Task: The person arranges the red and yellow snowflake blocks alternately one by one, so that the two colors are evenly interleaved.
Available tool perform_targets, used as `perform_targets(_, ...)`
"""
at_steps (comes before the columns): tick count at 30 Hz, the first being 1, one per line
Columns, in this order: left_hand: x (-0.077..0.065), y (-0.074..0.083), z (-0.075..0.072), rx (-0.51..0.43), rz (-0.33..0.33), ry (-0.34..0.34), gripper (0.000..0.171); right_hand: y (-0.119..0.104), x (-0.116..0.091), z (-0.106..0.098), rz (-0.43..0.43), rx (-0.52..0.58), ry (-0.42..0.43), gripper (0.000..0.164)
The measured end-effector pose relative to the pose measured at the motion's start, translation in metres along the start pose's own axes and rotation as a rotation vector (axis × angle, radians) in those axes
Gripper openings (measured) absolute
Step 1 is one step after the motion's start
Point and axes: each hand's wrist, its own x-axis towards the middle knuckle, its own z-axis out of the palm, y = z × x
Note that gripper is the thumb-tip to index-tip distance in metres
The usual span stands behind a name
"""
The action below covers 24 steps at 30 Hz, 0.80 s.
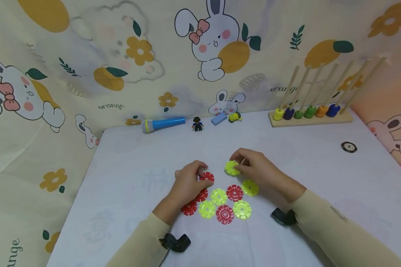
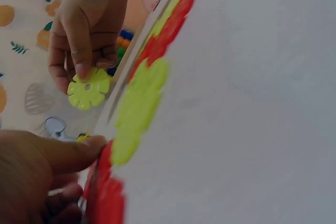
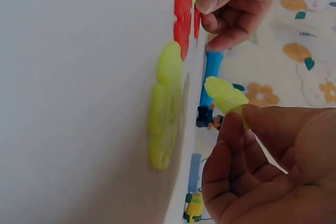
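Note:
My right hand pinches a yellow-green notched plastic disc between thumb and fingers, raised above the table; the right wrist view shows this disc tilted at the fingertips. To its left, my left hand has its thumb and fingers around a red notched disc at the far left end of a group of discs. Part of that disc is hidden by the fingers. Close by lie more red discs and yellow-green discs, several touching one another in a curved arrangement.
Along the back edge stand a blue toy microphone, a small toy figure, a blue block and a yellow-green toy. A wooden peg rack with coloured beads is at the back right. A round black-rimmed chip lies in front of it.

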Motion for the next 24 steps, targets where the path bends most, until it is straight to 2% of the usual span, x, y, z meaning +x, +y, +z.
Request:
perform_targets(4,0.003,-0.013,-0.010,0.071,-0.063,0.065,0.045,-0.007,0.010,-0.001,0.011,0.031,-0.006,0.019)
perform_targets(7,0.006,-0.029,-0.020,0.101,-0.119,0.125,0.040,-0.012,0.021,0.002,0.014,0.058,-0.022,0.020)
perform_targets(10,0.010,-0.049,-0.031,0.093,-0.156,0.200,0.040,-0.019,0.035,0.008,0.035,0.086,-0.048,0.022)
perform_targets(14,0.013,-0.075,-0.041,0.033,-0.185,0.316,0.042,-0.028,0.055,0.021,0.066,0.107,-0.086,0.023)
perform_targets(18,0.015,-0.089,-0.046,-0.011,-0.191,0.423,0.040,-0.033,0.073,0.034,0.074,0.102,-0.110,0.023)
perform_targets(21,0.013,-0.091,-0.051,-0.025,-0.172,0.445,0.038,-0.037,0.080,0.042,0.075,0.074,-0.117,0.025)
perform_targets(24,0.003,-0.092,-0.058,0.004,-0.121,0.399,0.033,-0.040,0.078,0.048,0.061,-0.019,-0.140,0.030)
